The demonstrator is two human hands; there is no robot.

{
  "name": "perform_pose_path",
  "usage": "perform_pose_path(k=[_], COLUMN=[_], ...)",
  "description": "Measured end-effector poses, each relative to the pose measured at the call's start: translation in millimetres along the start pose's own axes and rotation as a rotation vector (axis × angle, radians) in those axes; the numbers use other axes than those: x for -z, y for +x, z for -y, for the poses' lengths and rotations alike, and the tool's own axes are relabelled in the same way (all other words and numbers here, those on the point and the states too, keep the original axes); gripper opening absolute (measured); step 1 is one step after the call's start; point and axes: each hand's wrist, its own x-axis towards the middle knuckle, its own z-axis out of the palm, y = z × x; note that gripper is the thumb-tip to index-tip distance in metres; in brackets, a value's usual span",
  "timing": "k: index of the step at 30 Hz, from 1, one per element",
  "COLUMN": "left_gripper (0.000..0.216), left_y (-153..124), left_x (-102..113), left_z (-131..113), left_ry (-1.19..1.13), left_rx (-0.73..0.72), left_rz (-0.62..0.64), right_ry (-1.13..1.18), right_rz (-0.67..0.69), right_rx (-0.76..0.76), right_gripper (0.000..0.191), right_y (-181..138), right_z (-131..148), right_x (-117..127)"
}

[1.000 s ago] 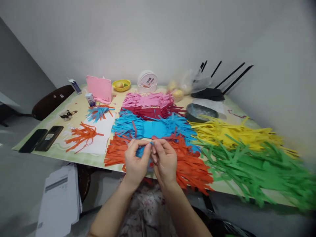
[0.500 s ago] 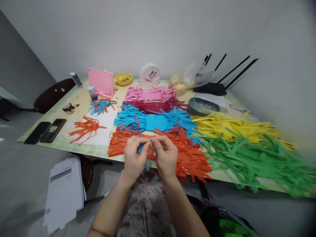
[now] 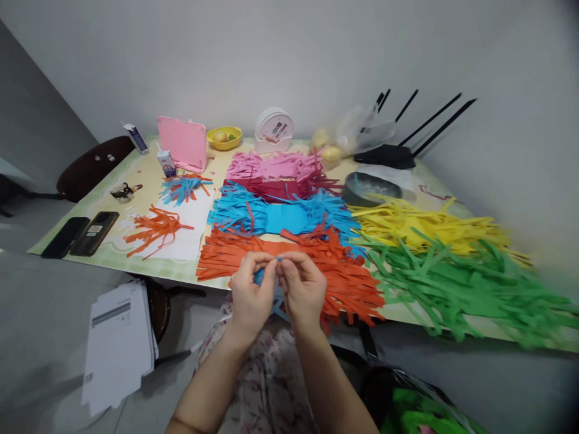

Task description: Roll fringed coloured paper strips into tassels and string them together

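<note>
Pale flat table (image 3: 113,256) being covered in paper, orange fringed paper sheet (image 3: 348,283) being rested at its near edge, left hand (image 3: 250,299) and right hand (image 3: 302,290) being held together there, blue paper strip bundle (image 3: 259,276) being pinched between their fingertips.

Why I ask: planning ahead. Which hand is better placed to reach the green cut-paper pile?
Probably right: right hand sits nearer the green cut-paper pile than left hand; both pinch blue paper.

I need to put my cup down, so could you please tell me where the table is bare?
Bare tabletop shows at the left, between the phones and the pink stand, and at the right behind the yellow fringe. Fringed paper crowds the middle, where the left hand and right hand pinch blue strips.
</note>
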Motion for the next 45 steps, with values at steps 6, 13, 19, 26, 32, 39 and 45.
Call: perform_pose_path(k=[6,13,19,26,32,39,45], left_gripper=[0.012,0.011,0.009,0.013,0.018,0.012,0.014], left_y=[-1,-5,-7,-7,-6,-3,2], left_x=[-2,-3,5,13,12,13,18], left_z=[-2,2,7,10,13,8,8], left_ry=[-0.198,-0.203,-0.139,-0.156,-0.159,-0.129,-0.136], left_rx=[0.074,0.074,0.076,0.077,0.078,0.068,0.173], left_rz=[0.086,0.042,0.145,0.276,0.281,0.262,0.255], right_ry=[-0.046,-0.054,-0.1,-0.118,-0.255,-0.494,-0.551], right_rz=[0.054,0.164,0.256,0.393,0.318,0.386,0.327], right_rx=[0.067,-0.01,-0.055,-0.15,-0.061,0.121,0.238], right_gripper=[0.021,0.015,0.02,0.025,0.016,0.014,0.014], right_y=[1,0,9,14,16,13,13], right_z=[7,18,25,36,43,48,53], right_x=[4,11,21,32,39,36,35])
